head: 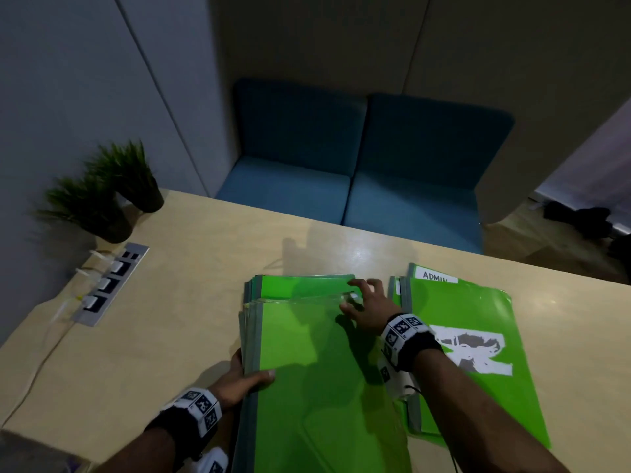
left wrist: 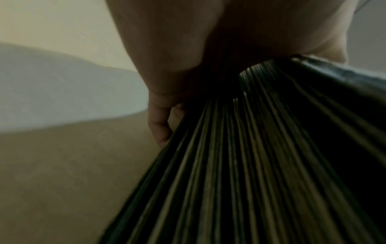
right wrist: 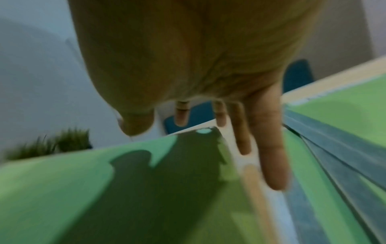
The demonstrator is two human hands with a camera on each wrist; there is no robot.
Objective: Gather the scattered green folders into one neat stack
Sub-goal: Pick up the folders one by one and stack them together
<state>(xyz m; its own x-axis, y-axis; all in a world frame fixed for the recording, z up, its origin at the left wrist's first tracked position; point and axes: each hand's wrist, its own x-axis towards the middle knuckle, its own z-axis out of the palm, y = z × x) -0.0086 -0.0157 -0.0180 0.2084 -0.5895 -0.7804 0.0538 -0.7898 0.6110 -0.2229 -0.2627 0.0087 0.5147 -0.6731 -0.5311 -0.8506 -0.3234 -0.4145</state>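
Gripping the main stack (head: 307,370) — left hand (head: 244,378) clasps its left edge, right hand (head: 367,303) spread loose; remaining folders (head: 478,353) lie just right, long axes near-to-far.

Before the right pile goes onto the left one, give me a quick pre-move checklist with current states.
1. Left hand steadying the left pile: ok, thumb on top, fingers at the spine edge.
2. Left pile squared: not ok, the top folders sit offset from the ones under them at the far end.
3. Right hand free to fetch: ok, fingers spread at the far right corner, no grip on anything.
4. Right pile separate and reachable: ok, it lies beside the left pile under the right forearm, ADMIN label at its far end.
5. Right pile squared: not ok, several edges fan out on its left side.
6. Folder count: cannot tell.
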